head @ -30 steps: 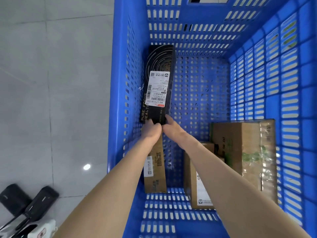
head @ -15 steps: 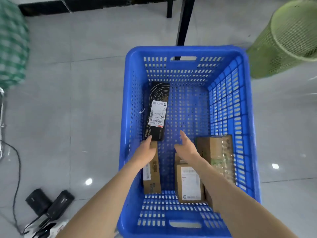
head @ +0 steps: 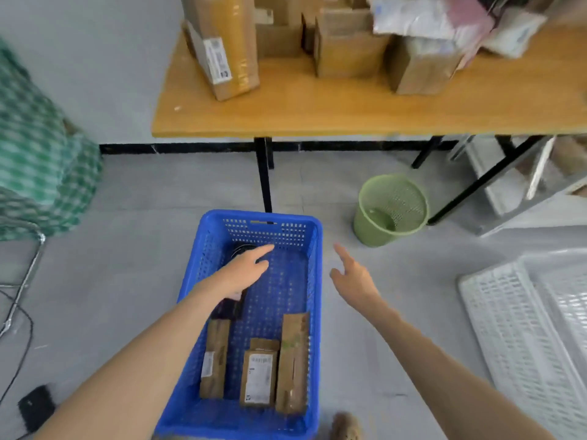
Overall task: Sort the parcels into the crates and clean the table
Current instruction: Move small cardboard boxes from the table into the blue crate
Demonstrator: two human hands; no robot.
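Note:
A blue plastic crate (head: 313, 281) stands on the floor below me. Inside it lie a black box (head: 229, 308), mostly hidden under my left arm, and three brown cardboard parcels (head: 259, 377) along the near end. My left hand (head: 246, 269) hovers above the crate's far left part, fingers straight, holding nothing. My right hand (head: 351, 274) is raised just right of the crate's rim, fingers spread and empty. On the wooden table (head: 317, 112) ahead stand several cardboard parcels (head: 227, 46) and soft mailer bags (head: 428, 17).
A green mesh waste bin (head: 392, 211) stands on the floor right of the crate, under the table. White crates (head: 527, 328) lie at the right edge. A green checked bag (head: 38, 160) sits at the left. Black table legs (head: 263, 173) rise just behind the blue crate.
Both hands let go of the black box, which stays in the crate, and rose out of it. My view lifted from inside the crate to take in the table.

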